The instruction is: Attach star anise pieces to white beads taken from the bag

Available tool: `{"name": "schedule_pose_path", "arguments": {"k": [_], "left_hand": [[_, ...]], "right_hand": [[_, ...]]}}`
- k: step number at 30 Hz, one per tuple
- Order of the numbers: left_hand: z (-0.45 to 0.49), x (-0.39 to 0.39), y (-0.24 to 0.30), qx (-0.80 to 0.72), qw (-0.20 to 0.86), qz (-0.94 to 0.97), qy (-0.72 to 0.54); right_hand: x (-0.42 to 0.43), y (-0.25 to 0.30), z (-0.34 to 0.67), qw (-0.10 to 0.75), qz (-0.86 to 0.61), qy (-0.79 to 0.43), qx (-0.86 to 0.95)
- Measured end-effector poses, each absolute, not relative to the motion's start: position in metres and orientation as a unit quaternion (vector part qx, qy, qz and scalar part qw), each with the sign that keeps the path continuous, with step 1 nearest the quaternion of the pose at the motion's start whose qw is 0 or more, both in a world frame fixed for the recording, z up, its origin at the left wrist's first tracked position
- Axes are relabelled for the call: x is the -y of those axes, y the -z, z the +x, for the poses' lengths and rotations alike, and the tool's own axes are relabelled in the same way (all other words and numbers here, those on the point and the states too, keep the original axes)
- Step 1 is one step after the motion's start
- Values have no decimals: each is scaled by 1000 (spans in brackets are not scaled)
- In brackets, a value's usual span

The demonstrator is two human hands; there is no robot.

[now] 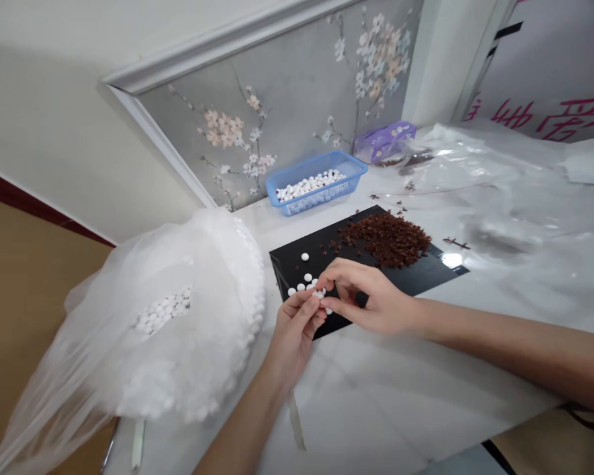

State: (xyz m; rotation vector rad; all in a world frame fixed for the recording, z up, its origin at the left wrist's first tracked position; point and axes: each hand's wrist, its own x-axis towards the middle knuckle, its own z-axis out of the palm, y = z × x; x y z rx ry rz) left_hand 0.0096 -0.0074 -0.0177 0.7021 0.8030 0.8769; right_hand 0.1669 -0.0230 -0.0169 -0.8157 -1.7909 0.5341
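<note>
In the centre of the frame, a small, round, glossy white piece [319,295] is held just above the near left part of a flat black rectangular mat [292,257] on a white bench [376,389]. The left hand [294,338] pinches it between thumb and fingertips; the right hand [387,300] has its thumb and forefinger drawn in close at the same piece, the two curving around a gap.

The piece is probably very light, stiff and smooth, apt to slip or roll, so a fingertip hold on opposite edges would suit it best. The dark reddish-brown, spiky bits heaped [391,239] on the far right part of the mat look dry and brittle and would likely want a gentle pinch.

The fingers cover most of the held piece, and whether a brown bit sits in the right fingertips cannot be told. Loose white pieces [301,287] lie beside the hands, some partly hidden behind them. At the left of the frame, sheer white netting [212,264] veils a round holder, blurring its contents apart from one patch of white pieces [163,311]. Both forearms are cut off by the frame edges.
</note>
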Motion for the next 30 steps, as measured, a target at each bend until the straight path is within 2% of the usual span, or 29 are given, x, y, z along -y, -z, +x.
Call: {"name": "schedule_pose_path", "arguments": {"k": [18, 24, 27, 30], "left_hand": [[8, 4, 25, -368, 774, 301, -417], [9, 5, 17, -367, 768, 339, -401], [6, 4, 9, -369, 743, 390, -399], [1, -2, 4, -408, 644, 483, -430]], "right_hand": [[27, 26, 162, 532, -363, -250, 723], [22, 14, 170, 520, -333, -262, 742], [14, 4, 180, 539, -374, -298, 694], [0, 0, 198, 555, -460, -281, 633]]}}
